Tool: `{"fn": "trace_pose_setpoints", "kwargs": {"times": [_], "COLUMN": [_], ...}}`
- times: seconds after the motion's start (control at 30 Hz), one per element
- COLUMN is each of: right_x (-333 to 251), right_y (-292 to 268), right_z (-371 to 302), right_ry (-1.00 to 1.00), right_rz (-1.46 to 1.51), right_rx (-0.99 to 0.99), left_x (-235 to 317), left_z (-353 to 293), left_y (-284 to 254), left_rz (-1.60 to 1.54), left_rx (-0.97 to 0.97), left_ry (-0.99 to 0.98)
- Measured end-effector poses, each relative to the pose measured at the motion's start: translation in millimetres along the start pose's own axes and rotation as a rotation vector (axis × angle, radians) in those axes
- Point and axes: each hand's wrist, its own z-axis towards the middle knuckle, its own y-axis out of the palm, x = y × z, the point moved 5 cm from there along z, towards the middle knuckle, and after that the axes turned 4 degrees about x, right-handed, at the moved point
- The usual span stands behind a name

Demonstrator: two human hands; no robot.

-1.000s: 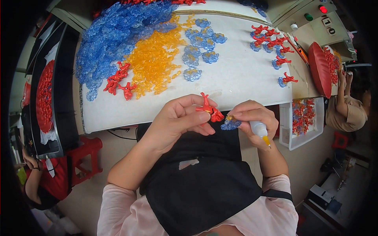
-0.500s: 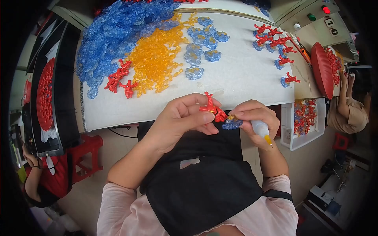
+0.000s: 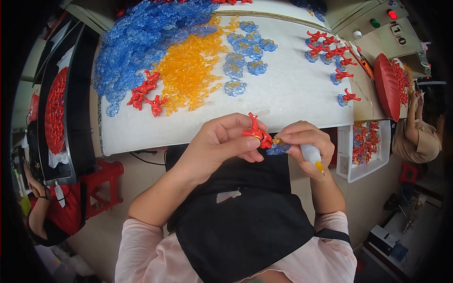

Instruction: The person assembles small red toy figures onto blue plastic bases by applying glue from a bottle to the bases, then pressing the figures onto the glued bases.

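Pale pink short sleeves (image 3: 141,247); black apron (image 3: 240,236), whitish patch (image 3: 228,196); black strap (image 3: 333,233).

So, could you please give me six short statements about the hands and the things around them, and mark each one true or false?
1. The left hand holds a red figure. True.
2. The right hand holds a blue-and-yellow piece. True.
3. The right hand holds nothing else. False: it also holds a white bottle with a yellow tip.
4. The yellow heap lies to the right of the blue heap. True.
5. The bin contains only yellow pieces. False: red and blue pieces show in the white bin.
6. The apron is white. False: the apron is mainly black.
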Motion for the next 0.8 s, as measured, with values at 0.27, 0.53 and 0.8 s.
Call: {"fn": "trace_pose_setpoints", "kwargs": {"times": [0.27,0.53,0.8], "right_x": [-3.7,-5.0,-12.3], "right_y": [-0.1,1.2,2.7], "right_z": [5.3,17.0,23.8], "right_ry": [-0.09,-0.092,-0.198], "right_rz": [-0.021,-0.053,-0.075], "right_rx": [-0.071,-0.141,-0.224], "left_x": [6.8,11.9,8.5], "left_z": [0.2,0.5,-0.7], "left_y": [0.2,-1.9,-4.4], "left_rz": [0.02,0.077,0.011], "left_rx": [-0.018,0.017,-0.043], "left_ry": [0.046,0.031,-0.113]}}
